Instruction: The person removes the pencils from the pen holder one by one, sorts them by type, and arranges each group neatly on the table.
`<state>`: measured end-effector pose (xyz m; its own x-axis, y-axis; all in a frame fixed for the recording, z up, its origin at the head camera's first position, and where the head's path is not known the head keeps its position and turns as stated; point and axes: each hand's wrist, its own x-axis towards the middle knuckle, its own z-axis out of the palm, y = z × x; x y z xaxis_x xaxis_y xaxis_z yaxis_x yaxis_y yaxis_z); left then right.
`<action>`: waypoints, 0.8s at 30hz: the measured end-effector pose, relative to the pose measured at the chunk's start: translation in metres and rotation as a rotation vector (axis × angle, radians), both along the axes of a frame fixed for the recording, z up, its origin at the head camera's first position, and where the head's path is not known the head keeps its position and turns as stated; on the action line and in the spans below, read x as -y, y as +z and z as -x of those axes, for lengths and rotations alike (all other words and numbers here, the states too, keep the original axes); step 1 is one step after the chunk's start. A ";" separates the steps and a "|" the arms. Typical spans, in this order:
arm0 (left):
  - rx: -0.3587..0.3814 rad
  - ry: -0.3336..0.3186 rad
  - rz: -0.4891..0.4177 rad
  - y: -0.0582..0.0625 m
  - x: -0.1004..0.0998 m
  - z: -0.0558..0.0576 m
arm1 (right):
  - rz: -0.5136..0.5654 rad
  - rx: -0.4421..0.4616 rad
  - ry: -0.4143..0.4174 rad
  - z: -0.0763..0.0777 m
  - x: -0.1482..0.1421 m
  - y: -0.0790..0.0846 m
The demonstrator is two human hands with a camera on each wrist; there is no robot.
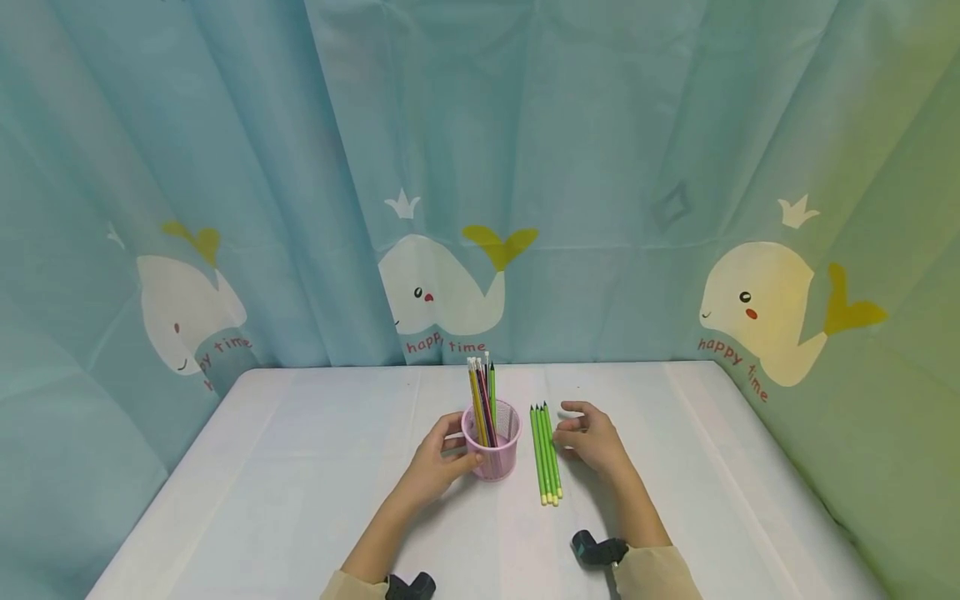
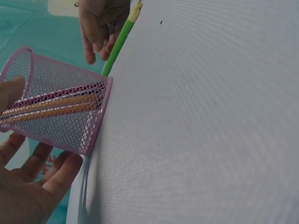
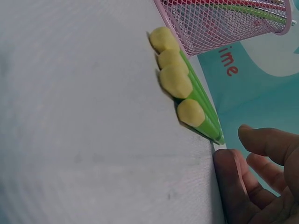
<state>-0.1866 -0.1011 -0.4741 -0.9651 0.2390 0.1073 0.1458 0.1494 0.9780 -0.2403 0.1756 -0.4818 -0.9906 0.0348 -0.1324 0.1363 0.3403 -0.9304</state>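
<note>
The pink mesh cup [image 1: 497, 463], upright on the white surface [image 1: 300, 483], is held by the curved left hand [image 1: 439, 456]; assorted pencils [image 1: 487, 408] are contained in it. To its right, 4 green pencils [image 1: 547, 454] are laid near the right hand [image 1: 595, 437], loosely spread. On the curtain [image 1: 600, 167], "happy time" [image 1: 452, 346] is printed.

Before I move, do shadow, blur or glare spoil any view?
Head: bright, no harsh glare, a soft shadow by the bare right forearm; left wrist: duller, but the round pink mesh cup reads crisply; right wrist: dim, the flat white tabletop grey and soft, yet the slim green yellow-ended pencils are countable.
</note>
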 end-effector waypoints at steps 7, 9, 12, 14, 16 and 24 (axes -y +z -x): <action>0.000 0.004 0.006 0.001 -0.001 0.000 | 0.033 -0.012 0.014 0.001 0.000 0.002; 0.001 0.002 0.006 0.001 -0.001 0.000 | 0.043 -0.026 0.031 0.001 0.000 0.004; -0.005 0.001 0.004 0.001 0.000 0.000 | 0.068 -0.058 0.055 0.001 0.004 0.007; -0.011 0.000 0.005 0.001 0.000 0.000 | 0.076 -0.097 0.078 0.000 0.007 0.011; -0.012 0.003 0.008 0.000 0.000 0.000 | 0.089 -0.135 0.095 -0.001 0.011 0.015; 0.001 0.006 0.011 0.000 0.000 0.001 | 0.082 -0.250 0.185 -0.013 0.032 0.035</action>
